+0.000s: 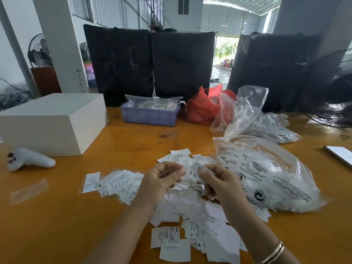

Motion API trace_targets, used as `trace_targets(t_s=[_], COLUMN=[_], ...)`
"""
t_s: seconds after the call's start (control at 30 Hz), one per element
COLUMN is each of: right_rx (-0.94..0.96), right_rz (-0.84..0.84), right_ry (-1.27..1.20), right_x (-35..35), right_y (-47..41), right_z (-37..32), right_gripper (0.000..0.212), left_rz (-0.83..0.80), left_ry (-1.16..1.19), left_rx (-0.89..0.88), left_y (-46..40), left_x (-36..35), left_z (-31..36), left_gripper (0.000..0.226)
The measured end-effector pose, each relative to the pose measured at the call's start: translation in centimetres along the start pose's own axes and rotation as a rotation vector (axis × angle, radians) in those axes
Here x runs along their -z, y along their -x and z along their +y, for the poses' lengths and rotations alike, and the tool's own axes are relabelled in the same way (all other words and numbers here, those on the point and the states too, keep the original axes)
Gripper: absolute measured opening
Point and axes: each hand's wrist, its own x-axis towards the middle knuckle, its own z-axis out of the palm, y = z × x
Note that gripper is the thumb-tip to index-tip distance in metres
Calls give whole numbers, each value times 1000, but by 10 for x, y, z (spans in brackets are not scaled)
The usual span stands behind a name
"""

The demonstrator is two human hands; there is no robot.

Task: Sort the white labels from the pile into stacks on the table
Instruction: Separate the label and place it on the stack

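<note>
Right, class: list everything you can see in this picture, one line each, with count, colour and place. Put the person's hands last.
Wooden table: one, orange-brown, under everything.
Loose paper labels pile: many, white, centre front.
Fanned label row: one, white, left of pile.
Cardboard box: one, white, far left.
Plastic handheld controller: one, white, left.
Plastic tray: one, lilac, centre back.
Plastic bag: one, red, back.
Clear printed plastic bags: several, right.
Electric fan: one, black, far right.
Gold bangle: one, right wrist.
Left hand: holding labels.
Right hand: pinching an XS label.
</note>
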Motion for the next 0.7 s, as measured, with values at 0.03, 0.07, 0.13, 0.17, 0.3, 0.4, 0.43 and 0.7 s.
trace_targets(t_s=[0.03, 0.07, 0.13, 0.17, 0.3, 0.4, 0.43, 0.7], right_rx=[9, 16, 25, 27, 41, 53, 44, 62], right_rz=[-25, -45, -71, -80, -101, -136, -144, -28], right_ry=[19, 35, 52, 61, 169, 318, 318, 203], right_x=[-1, -2, -3, -4, -4, -4, -4, 0], right_y=[1, 2, 2, 2, 3, 3, 3, -1], right_z=[0, 0, 0, 1, 2, 3, 3, 3], right_gripper=[11, 11, 10, 9, 7, 8, 9, 15], left_rz=[4, 7, 12, 15, 18, 9, -1, 32], left_ry=[-4, -8, -13, -18, -48, -106, -132, -163], left_rx=[1, 2, -1, -3, -12, -17, -18, 7], left_y=[0, 0, 0, -1, -1, -1, -2, -2], left_x=[0, 0, 1, 1, 1, 2, 2, 1], left_z=[-1, -1, -2, -2, -3, -5, -6, -6], left_gripper=[25, 23, 24, 24, 22, 17, 14, 9])
